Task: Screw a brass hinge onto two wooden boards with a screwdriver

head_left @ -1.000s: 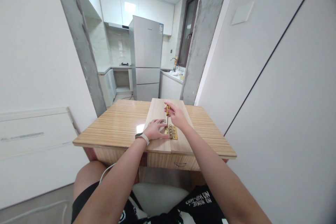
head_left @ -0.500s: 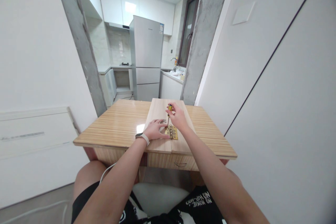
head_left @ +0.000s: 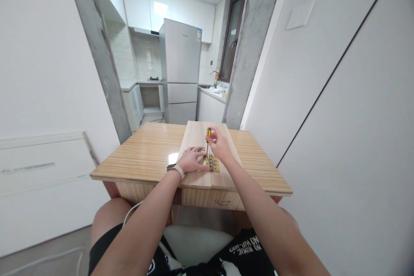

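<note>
My right hand (head_left: 220,144) is closed around the yellow and black handle of a screwdriver (head_left: 208,133), its fingers near the top of the grip. The shaft points almost straight down at the left leaf of a brass hinge (head_left: 215,164); the tip is too small to make out. Across the seam between two pale wooden boards (head_left: 194,133) lies the hinge, opened flat. My left hand (head_left: 190,160) rests on the left board with fingers spread, its thumb and forefinger touching the hinge's left side. Small metal pieces (head_left: 201,149), perhaps screws, lie just beyond its fingertips.
The boards lie on a wood-grained table (head_left: 139,155) with a drawer (head_left: 210,198) in front. Behind the table stand a grey refrigerator (head_left: 183,60) and a sink counter (head_left: 211,95). A white wall (head_left: 339,138) rises to the right.
The screwdriver handle has shifted and turned slightly in my right hand, leaning a touch left, and the fingers have moved a little. My left hand and the hinge stay put.
</note>
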`<state>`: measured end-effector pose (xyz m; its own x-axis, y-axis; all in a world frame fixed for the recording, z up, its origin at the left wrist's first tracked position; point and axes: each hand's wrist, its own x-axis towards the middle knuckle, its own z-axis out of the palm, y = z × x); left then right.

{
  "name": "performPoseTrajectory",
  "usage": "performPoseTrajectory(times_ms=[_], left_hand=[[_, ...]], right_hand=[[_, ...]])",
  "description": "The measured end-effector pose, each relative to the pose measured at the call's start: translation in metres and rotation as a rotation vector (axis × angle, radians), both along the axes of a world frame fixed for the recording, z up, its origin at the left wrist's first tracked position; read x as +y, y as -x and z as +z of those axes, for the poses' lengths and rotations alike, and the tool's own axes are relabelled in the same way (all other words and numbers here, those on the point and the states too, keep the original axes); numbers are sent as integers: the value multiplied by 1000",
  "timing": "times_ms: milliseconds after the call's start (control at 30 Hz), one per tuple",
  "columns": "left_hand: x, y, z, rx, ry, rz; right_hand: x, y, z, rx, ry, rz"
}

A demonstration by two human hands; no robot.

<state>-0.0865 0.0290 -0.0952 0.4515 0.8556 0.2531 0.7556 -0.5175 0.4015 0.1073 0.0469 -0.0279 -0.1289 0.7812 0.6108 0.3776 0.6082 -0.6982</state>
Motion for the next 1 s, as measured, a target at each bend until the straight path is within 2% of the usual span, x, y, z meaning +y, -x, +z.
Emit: performPoseTrajectory(times_ms=[133,333,567,900,1000], left_hand=[[0,0,0,-1,6,0],[0,0,0,-1,9,1],[-1,1,0,-6,16,-2],[-3,0,3,-28,21,1],[-4,-1,4,-21,24,5]], right_hand=[[-3,-1,2,-23,-18,-36],[-1,-2,6,-76,10,20],[1,-2,6,-122,-42,-57],[2,2,11,-112,-19,-55],[0,5,13,-131,-39,-95]])
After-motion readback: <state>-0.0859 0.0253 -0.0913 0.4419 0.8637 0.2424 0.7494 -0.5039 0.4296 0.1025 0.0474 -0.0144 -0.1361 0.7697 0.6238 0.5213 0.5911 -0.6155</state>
